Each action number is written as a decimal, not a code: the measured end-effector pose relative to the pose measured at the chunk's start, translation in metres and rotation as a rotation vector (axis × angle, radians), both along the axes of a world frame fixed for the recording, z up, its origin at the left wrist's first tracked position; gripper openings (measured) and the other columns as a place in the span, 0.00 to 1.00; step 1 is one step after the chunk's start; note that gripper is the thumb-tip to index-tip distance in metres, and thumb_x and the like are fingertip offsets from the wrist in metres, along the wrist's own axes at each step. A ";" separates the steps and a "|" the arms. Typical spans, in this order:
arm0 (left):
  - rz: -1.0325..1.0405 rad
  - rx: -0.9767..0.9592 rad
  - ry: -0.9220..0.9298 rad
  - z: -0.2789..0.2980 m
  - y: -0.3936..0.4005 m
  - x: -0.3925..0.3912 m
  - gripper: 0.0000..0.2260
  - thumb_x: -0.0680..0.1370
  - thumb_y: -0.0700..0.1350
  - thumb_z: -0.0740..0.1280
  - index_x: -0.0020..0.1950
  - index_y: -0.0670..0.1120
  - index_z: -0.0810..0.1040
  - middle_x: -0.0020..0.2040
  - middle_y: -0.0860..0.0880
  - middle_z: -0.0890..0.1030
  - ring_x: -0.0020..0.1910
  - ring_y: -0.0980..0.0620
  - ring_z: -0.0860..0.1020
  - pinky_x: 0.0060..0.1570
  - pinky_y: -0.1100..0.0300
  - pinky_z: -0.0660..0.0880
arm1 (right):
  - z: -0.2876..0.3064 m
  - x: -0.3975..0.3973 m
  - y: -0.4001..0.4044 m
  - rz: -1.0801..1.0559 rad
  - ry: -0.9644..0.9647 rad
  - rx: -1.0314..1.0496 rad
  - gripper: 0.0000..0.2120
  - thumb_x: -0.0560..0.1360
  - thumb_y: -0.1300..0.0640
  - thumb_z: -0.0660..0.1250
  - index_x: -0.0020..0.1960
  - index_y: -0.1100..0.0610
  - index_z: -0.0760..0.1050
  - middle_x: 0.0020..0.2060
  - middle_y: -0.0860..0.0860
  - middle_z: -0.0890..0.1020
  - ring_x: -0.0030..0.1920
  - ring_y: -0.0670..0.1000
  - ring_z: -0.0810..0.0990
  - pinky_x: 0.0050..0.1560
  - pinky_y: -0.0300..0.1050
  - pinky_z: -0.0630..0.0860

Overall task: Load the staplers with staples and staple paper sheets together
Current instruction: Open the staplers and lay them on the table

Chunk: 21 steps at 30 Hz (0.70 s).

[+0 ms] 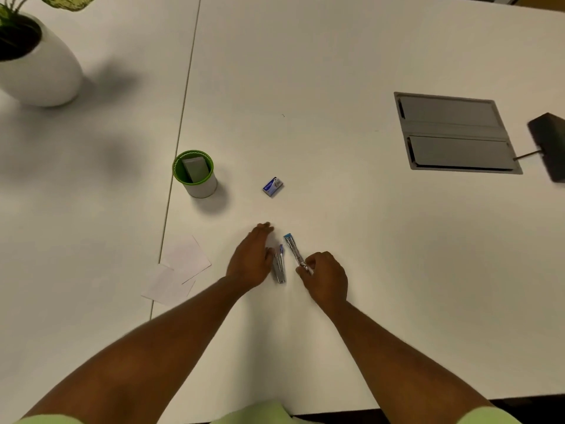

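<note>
Two small staplers are handled on a white bench (pixel 336 209), one at each hand.

The right hand (pixel 325 275) is curled, its fingertips pinched on the near end of a stapler with a light-blue tip (pixel 293 249), which is angled away from that hand toward the far left. The left hand (pixel 252 260) is held flat with fingers together and extended, laid just beside a second stapler with a blue tip (pixel 279 264); this one is seen between the two hands, at the left hand's thumb side, though contact cannot be made out. A blue staple box (pixel 273 187) is found beyond the left fingertips, apart from them. Loose paper sheets (pixel 180 270) are spread to the left of the left hand, and a green-rimmed cup (pixel 195 174) is placed farther out, beyond the sheets.
</note>
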State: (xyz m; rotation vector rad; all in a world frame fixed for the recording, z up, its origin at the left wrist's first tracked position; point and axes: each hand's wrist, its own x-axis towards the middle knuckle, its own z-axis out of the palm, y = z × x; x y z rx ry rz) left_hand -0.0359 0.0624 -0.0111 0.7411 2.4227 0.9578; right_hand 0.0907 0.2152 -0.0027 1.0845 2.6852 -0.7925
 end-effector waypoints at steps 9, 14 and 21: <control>-0.025 0.091 0.031 0.016 0.006 0.016 0.19 0.80 0.36 0.65 0.71 0.46 0.73 0.68 0.48 0.76 0.65 0.49 0.74 0.67 0.55 0.72 | 0.007 0.009 0.013 0.040 0.106 0.053 0.07 0.73 0.51 0.71 0.46 0.54 0.80 0.43 0.48 0.79 0.42 0.52 0.79 0.41 0.49 0.77; -0.084 0.115 0.024 0.027 -0.010 0.031 0.23 0.78 0.34 0.69 0.72 0.46 0.74 0.63 0.47 0.77 0.59 0.50 0.77 0.61 0.56 0.76 | 0.020 0.025 0.015 0.182 0.225 0.065 0.04 0.71 0.51 0.71 0.44 0.49 0.79 0.40 0.44 0.78 0.40 0.46 0.76 0.36 0.46 0.76; 0.042 0.085 0.031 0.027 -0.045 0.076 0.11 0.75 0.36 0.74 0.57 0.42 0.83 0.48 0.49 0.80 0.42 0.53 0.78 0.47 0.55 0.79 | 0.022 0.053 0.000 0.413 0.221 0.111 0.05 0.70 0.50 0.69 0.46 0.47 0.79 0.42 0.43 0.78 0.42 0.44 0.75 0.35 0.40 0.73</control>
